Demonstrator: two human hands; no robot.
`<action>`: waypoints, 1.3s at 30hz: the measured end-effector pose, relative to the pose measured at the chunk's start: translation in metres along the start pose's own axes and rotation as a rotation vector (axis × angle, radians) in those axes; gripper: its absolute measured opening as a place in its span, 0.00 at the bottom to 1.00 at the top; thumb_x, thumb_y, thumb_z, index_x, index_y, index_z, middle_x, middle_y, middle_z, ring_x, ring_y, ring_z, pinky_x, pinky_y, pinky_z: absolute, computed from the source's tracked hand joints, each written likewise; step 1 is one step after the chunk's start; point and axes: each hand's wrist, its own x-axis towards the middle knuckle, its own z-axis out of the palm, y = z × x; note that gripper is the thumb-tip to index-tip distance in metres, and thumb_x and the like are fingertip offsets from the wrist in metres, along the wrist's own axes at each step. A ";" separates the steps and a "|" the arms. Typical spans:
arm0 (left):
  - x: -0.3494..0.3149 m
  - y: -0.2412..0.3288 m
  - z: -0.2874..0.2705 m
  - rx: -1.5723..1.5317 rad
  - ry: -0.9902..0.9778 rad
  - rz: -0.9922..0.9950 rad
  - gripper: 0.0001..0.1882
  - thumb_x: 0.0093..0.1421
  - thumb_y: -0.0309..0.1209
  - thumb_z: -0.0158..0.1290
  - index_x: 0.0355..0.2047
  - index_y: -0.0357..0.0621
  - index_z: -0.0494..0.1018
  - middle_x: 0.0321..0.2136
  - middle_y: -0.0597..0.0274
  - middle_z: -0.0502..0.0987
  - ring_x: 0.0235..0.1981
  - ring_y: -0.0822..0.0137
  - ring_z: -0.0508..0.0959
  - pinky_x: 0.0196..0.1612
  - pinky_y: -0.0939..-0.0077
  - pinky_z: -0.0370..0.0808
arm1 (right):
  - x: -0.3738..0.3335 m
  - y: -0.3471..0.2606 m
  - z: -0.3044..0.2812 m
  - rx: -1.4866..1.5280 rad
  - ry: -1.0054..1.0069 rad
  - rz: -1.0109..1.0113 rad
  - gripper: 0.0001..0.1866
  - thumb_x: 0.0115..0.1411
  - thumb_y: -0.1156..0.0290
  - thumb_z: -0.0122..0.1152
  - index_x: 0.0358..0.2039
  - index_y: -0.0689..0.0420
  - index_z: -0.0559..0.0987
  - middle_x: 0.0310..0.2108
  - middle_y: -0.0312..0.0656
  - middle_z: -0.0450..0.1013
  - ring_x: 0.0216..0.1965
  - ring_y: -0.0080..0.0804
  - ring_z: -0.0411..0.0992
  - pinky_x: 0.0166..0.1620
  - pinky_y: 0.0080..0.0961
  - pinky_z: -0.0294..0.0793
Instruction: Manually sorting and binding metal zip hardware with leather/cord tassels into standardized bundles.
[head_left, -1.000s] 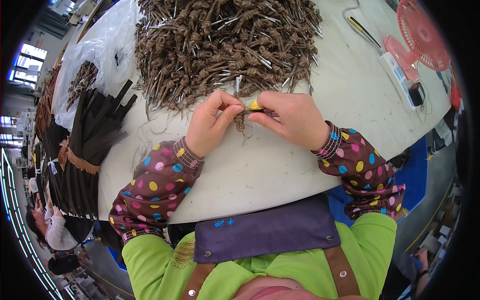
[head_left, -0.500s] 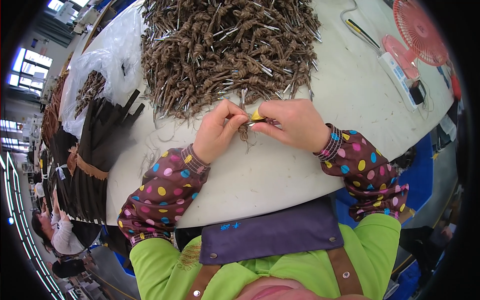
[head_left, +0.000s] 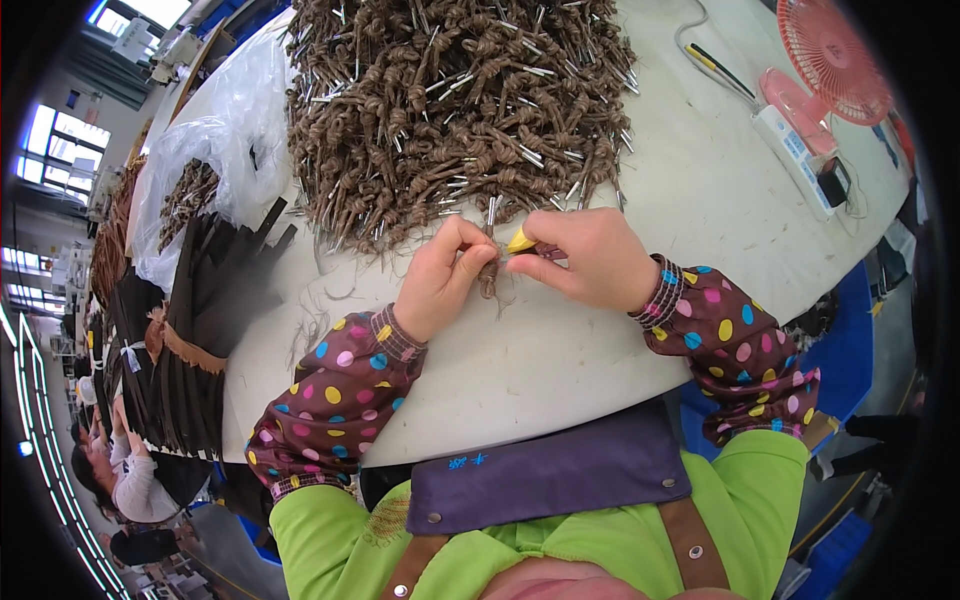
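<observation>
A knotted brown cord with metal tips (head_left: pixel 488 282) is pinched between the thumb and fingers of my left hand (head_left: pixel 445 270). Its silver tips stick up above the fingers and the knot hangs below them. Closed around small yellow thread snips (head_left: pixel 520 241), my right hand (head_left: pixel 595 258) is just right of the cord. The blades lie close to the knot; whether they touch it I cannot tell. Just beyond both hands rises a large pile of similar knotted cords (head_left: pixel 450 120) with silver ends.
Dark strips tied in a bundle (head_left: pixel 180 330) lie at the left, by a clear plastic bag (head_left: pixel 235 140) near more cords. Loose fibres dot the white table (head_left: pixel 520 370). Far right are a pink fan (head_left: pixel 835 60) and a power strip (head_left: pixel 795 160). A blue bin (head_left: pixel 845 345) stands below the table's right edge.
The snips have drawn back slightly to the right from the cord. Both hands sit a little lower in view, as does the whole scene. The left hand keeps its pinch.
</observation>
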 end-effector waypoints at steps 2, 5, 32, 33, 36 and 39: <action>-0.001 0.006 -0.002 -0.033 0.010 -0.069 0.04 0.60 0.27 0.46 0.31 0.39 0.66 0.25 0.65 0.71 0.28 0.74 0.70 0.34 0.81 0.68 | 0.002 0.004 -0.001 0.125 0.023 0.085 0.15 0.52 0.56 0.60 0.30 0.54 0.71 0.22 0.35 0.69 0.20 0.30 0.69 0.22 0.24 0.67; -0.004 0.001 0.002 0.050 -0.042 -0.072 0.04 0.59 0.27 0.48 0.29 0.39 0.67 0.24 0.62 0.71 0.28 0.66 0.72 0.34 0.78 0.68 | 0.006 0.019 0.004 0.708 0.092 0.335 0.19 0.51 0.64 0.64 0.40 0.60 0.70 0.29 0.33 0.68 0.28 0.16 0.65 0.31 0.15 0.66; -0.002 0.030 -0.018 -0.442 -0.777 -0.439 0.23 0.66 0.39 0.37 0.55 0.35 0.59 0.41 0.62 0.72 0.34 0.76 0.69 0.39 0.81 0.68 | 0.009 -0.001 0.013 1.047 -0.069 0.183 0.13 0.54 0.69 0.60 0.38 0.60 0.72 0.35 0.34 0.71 0.38 0.17 0.67 0.42 0.17 0.65; -0.003 0.027 -0.021 -0.496 -0.792 -0.420 0.23 0.66 0.39 0.36 0.54 0.36 0.61 0.40 0.63 0.72 0.34 0.77 0.69 0.39 0.81 0.68 | 0.008 0.000 0.013 1.087 -0.102 0.183 0.13 0.55 0.70 0.59 0.39 0.61 0.71 0.37 0.35 0.70 0.40 0.18 0.66 0.45 0.18 0.65; -0.003 0.029 -0.022 -0.536 -0.825 -0.413 0.21 0.66 0.38 0.37 0.52 0.36 0.64 0.40 0.63 0.73 0.32 0.78 0.69 0.38 0.82 0.69 | 0.007 0.000 0.012 1.153 -0.140 0.208 0.14 0.55 0.70 0.59 0.40 0.61 0.70 0.38 0.35 0.70 0.41 0.18 0.66 0.46 0.18 0.65; -0.005 0.030 -0.020 -0.466 -0.799 -0.453 0.18 0.64 0.36 0.41 0.48 0.36 0.66 0.39 0.64 0.73 0.30 0.79 0.70 0.37 0.84 0.69 | 0.006 -0.002 0.016 1.168 -0.114 0.236 0.14 0.54 0.70 0.60 0.39 0.60 0.71 0.37 0.35 0.70 0.40 0.17 0.66 0.45 0.17 0.65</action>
